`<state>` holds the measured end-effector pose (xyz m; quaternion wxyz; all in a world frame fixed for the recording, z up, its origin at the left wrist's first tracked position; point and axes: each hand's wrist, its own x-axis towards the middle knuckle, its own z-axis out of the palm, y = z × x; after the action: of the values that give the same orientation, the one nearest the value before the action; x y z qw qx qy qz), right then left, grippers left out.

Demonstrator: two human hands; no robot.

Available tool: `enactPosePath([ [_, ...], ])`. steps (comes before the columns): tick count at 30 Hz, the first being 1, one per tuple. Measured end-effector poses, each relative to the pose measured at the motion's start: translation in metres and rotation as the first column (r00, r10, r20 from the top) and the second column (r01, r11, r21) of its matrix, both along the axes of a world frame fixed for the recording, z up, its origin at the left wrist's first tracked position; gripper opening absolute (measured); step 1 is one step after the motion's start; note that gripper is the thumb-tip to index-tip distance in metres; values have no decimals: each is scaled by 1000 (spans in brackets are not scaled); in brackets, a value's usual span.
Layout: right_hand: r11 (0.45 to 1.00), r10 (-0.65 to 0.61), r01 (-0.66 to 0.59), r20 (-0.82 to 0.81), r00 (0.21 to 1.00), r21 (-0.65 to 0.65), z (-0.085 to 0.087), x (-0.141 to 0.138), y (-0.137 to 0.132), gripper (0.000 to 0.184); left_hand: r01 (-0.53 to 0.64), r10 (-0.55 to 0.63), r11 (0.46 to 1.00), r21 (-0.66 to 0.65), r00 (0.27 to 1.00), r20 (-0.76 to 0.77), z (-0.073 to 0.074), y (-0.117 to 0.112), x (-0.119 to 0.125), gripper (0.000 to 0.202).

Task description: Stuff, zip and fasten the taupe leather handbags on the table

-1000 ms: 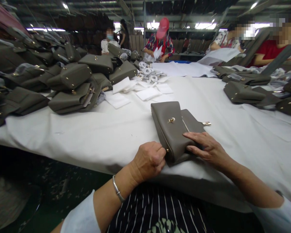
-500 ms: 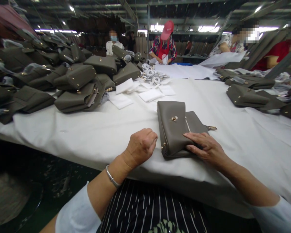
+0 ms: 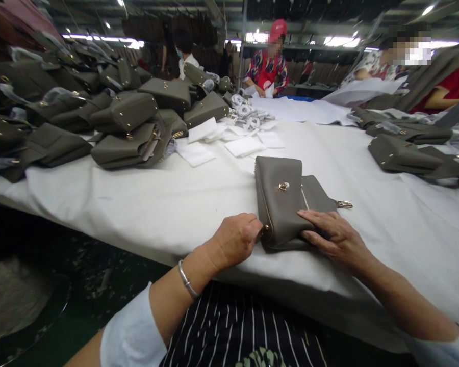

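A grey-green leather handbag (image 3: 281, 196) lies flat on the white-covered table (image 3: 168, 204) right in front of me, with a gold clasp on top and a flap with a metal buckle (image 3: 344, 204) sticking out to the right. My left hand (image 3: 237, 239) is curled closed against the bag's near left corner, touching its edge. My right hand (image 3: 336, 237) rests on the bag's near right part with its fingers stretched out flat.
A big heap of the same bags (image 3: 115, 122) fills the table's left side. More bags (image 3: 401, 153) lie at the right. White paper pieces (image 3: 222, 140) lie in the middle. Several other people work at the far end.
My left hand drew away from the bag's corner to the left, then came back against it. The right hand stayed on the bag.
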<state>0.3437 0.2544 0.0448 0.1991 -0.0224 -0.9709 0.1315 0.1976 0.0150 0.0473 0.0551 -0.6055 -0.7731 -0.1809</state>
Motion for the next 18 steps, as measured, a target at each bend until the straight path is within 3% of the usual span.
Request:
enactPosePath([
  [7, 1000, 1, -1, 3, 1000, 12, 0, 0, 0, 40, -32, 31, 998, -54, 999, -25, 0, 6, -4, 7],
  [11, 999, 14, -14, 3, 1000, 29, 1, 2, 1, 40, -164, 164, 986, 7, 983, -77, 13, 5, -9, 8],
  [14, 1000, 13, -13, 21, 1000, 18, 0, 3, 2, 41, -216, 226, 967, 137, 972, -65, 25, -11, -14, 13],
  [18, 1000, 1, -1, 33, 999, -8, -3, 5, 4, 45, -261, 264, 920, 292, 964, 27, 29, -55, -20, 28],
])
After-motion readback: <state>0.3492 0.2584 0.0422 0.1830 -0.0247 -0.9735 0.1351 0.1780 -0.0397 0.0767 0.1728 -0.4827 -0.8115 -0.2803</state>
